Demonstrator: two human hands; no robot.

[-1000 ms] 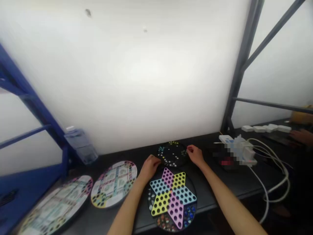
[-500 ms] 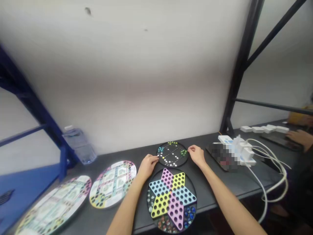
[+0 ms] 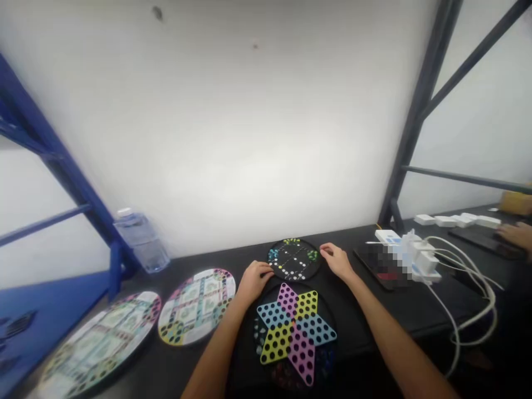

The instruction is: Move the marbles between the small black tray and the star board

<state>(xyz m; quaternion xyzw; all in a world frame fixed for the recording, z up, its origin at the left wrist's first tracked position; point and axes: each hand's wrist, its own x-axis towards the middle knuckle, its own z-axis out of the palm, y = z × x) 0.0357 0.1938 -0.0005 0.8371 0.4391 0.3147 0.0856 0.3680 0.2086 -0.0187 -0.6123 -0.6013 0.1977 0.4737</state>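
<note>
A round black game board (image 3: 291,266) lies near the wall, with small yellow, blue, green and white pieces around its face. My left hand (image 3: 255,281) has its fingers curled on the left rim of this board. At the opposite rim is my right hand (image 3: 336,261), thumb and fingers bent in at the edge; the exact contact is too small to see. Between my forearms, closer to me, lies a Chinese checkers board (image 3: 293,324) with a pink, yellow and blue star. Marbles fill some of its side pockets, which look dark.
Two oval printed game boards (image 3: 197,306) (image 3: 103,346) lie to the left. A clear plastic bottle (image 3: 142,241) leans by the blue frame (image 3: 62,160). On the right are a phone (image 3: 374,266), a power strip with chargers (image 3: 418,257), white cables (image 3: 484,296) and another person's hand (image 3: 515,234).
The view has shifted slightly, so the scene sits a little more to the right. Both hands stay at the round board's sides with little movement. The wall looks brighter and the desk darker.
</note>
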